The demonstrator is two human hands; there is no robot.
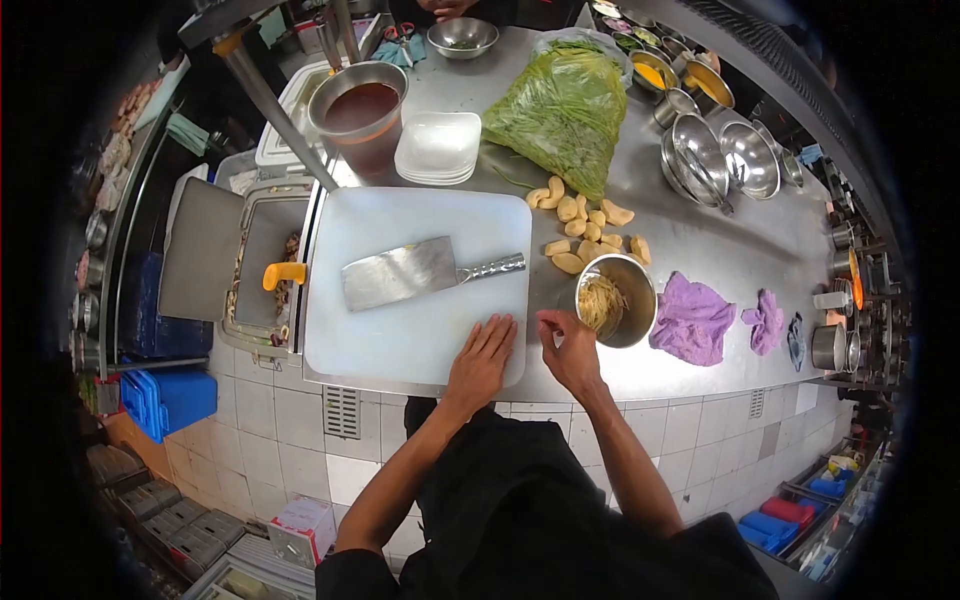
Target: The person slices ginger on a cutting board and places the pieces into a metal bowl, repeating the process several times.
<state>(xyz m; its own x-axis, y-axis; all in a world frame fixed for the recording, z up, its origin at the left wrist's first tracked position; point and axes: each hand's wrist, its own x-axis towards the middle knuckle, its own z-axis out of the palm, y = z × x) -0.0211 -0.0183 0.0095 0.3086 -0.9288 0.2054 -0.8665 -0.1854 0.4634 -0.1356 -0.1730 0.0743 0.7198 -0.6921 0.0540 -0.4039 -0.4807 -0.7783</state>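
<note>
Left hand (485, 354) flat on the white board (420, 350), fingers open | right hand (575, 358) by the steel bowl (640, 322), fingers curled, grip can't tell | cleaver (402, 275) lying unheld | shreds (600, 302) in the bowl, chunky pieces (567, 263) unshredded on the tabletop (745, 245)

No text, label, brand, number or sign is showing legibly. A white cardboard box with red panels (302, 530), standing low at the left near the pale tiled floor (355, 478), is carrying faint printed marks on its top and side, but they are appearing too small and blurred to be read.
</note>
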